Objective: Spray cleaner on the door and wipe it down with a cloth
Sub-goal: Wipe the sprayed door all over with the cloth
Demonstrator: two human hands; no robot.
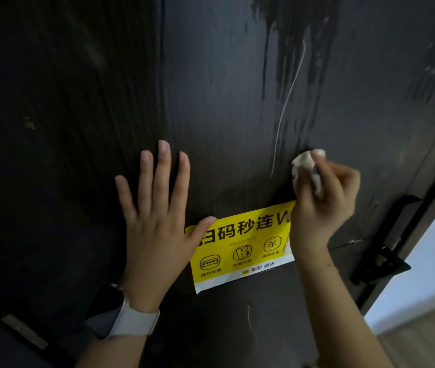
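A dark wood-grain door (pixel 224 102) fills the view, with wet drip streaks (pixel 285 35) running down its upper right. My right hand (pixel 325 203) is closed around a crumpled white cloth (pixel 304 166) and presses it to the door just above a yellow sticker (pixel 240 248). My left hand (pixel 155 213) lies flat on the door with fingers spread, its thumb over the sticker's left edge. A watch with a white strap (pixel 131 320) is on that wrist. No spray bottle is visible.
A thin pale line (pixel 288 102) runs down the door beside the cloth. A black handle and lock plate (pixel 386 248) sit at the door's right edge. Beyond that edge are a pale wall (pixel 428 248) and wooden floor (pixel 423 341).
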